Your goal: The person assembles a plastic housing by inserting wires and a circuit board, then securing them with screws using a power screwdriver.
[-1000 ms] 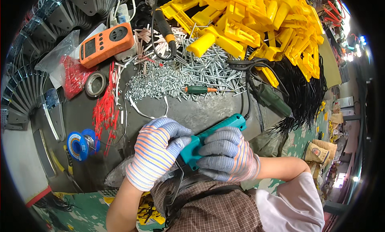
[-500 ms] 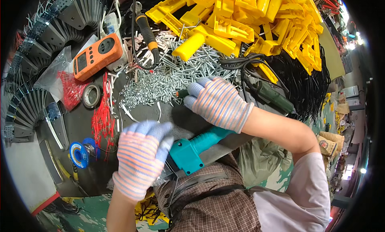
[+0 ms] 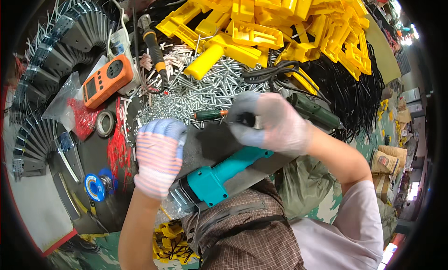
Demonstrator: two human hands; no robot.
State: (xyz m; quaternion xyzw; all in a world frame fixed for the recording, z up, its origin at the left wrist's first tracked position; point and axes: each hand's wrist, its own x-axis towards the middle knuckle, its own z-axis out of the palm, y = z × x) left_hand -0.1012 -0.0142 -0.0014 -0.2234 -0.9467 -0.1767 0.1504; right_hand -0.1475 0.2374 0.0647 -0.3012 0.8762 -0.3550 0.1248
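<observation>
My left hand [image 3: 161,153], in a striped knit glove, has its fingers curled together beside the nuts and washers; whatever may be in them is hidden. My right hand [image 3: 280,123], gloved too and smeared by motion, hovers above the dark table with thumb and forefinger bent into a ring. I cannot make out anything in its grip. A small screwdriver [image 3: 208,115] with a green handle lies between the hands, on the edge of the screw pile [image 3: 219,81]. Below them, a teal power-tool housing [image 3: 207,185] with a long handle rests at the table's near edge, its metal end toward my left forearm.
Yellow plastic shells [image 3: 256,32] are heaped at the back, beside black cables [image 3: 350,97]. A dark green electric screwdriver [image 3: 315,111] lies to the right. At left are an orange meter [image 3: 107,81], a tape roll [image 3: 105,123], red wires [image 3: 119,148] and a solder spool [image 3: 95,188].
My right hand has moved off the screwdriver, which now lies alone, and shifted right and lower. My left hand has moved slightly up and left. The view has shifted slightly.
</observation>
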